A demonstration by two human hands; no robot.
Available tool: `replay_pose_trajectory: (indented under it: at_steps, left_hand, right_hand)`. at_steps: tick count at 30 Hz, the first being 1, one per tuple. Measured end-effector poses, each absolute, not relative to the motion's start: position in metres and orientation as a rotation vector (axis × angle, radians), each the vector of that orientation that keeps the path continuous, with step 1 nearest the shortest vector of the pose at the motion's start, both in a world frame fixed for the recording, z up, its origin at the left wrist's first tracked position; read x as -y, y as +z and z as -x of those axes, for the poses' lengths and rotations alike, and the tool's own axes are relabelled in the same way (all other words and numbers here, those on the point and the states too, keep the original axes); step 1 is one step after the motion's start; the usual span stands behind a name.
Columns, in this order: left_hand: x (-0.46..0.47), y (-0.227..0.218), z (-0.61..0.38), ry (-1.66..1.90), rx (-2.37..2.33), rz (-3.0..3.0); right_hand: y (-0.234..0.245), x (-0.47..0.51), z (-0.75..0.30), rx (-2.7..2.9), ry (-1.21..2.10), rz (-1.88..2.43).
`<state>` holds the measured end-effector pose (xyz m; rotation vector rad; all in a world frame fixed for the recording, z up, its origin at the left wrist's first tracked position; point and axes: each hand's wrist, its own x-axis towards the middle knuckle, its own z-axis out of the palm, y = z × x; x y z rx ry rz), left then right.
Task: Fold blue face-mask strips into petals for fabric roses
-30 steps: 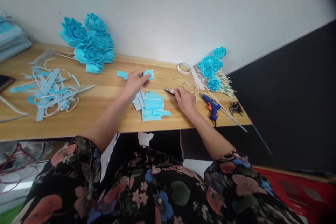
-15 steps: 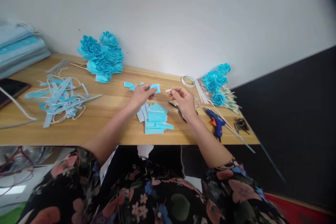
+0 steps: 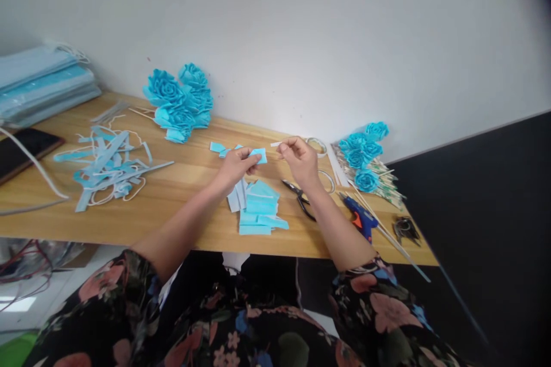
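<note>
Blue is nearly everywhere on our wooden table [image 3: 172, 195]. Our left hand [image 3: 235, 167] pinches a small blue piece [image 3: 258, 155] between thumb and fingertips, lifted a little above the table at its middle. Our right hand [image 3: 299, 159], just to the right of it, has its fingers closed on a thin white strip [image 3: 276, 144] whose free end points left toward the blue piece; the two are close but look apart.

Judging by what lies about, a good deal seems done: a bunch of finished blue roses [image 3: 179, 101] sits far left by the wall, and smaller roses on sticks [image 3: 361, 152] lie at the far right. Much seems left too: a stack of cut blue pieces [image 3: 258, 209] waits just near our hands, and a heap of blue and white trimmings [image 3: 107, 163] spreads to the left.

Scissors [image 3: 299, 198] lie under our right wrist, a blue glue gun [image 3: 360, 217] further right, both untouched. Folded blue sheets [image 3: 41, 83] are piled at the far left.
</note>
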<state>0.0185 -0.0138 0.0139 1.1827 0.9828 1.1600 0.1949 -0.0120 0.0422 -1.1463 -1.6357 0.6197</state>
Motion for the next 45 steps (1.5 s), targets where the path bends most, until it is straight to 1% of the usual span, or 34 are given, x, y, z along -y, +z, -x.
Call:
replay_pose_trajectory:
  at_steps: [3, 5, 8, 13, 18, 30, 37, 45]
  left_hand:
    - [0.015, 0.016, -0.018, 1.137, -0.988, -1.188]
    - [0.016, 0.016, -0.019, 1.122, -0.999, -1.190]
    - [0.017, 0.016, -0.020, 1.108, -1.012, -1.182]
    - [0.018, 0.015, -0.022, 1.079, -1.010, -1.176]
    - [0.017, 0.014, -0.022, 1.057, -1.008, -1.201]
    - [0.017, 0.014, -0.021, 1.037, -1.016, -1.202]
    - [0.016, 0.014, -0.021, 1.044, -1.012, -1.198]
    - [0.015, 0.014, -0.021, 1.065, -0.993, -1.181]
  right_hand:
    - [0.033, 0.014, -0.194, 1.781, 0.176, 1.110]
    - [0.026, 0.016, -0.194, 1.862, -0.020, 1.058]
    - [0.019, 0.018, -0.196, 1.962, -0.184, 1.012]
    - [0.016, 0.020, -0.197, 2.042, -0.336, 0.986]
    - [0.013, 0.019, -0.197, 2.076, -0.372, 0.901]
    - [0.007, 0.018, -0.199, 2.115, -0.306, 0.931]
    - [0.009, 0.018, -0.197, 2.149, -0.358, 0.916]
    - [0.008, 0.018, -0.197, 2.201, -0.272, 0.926]
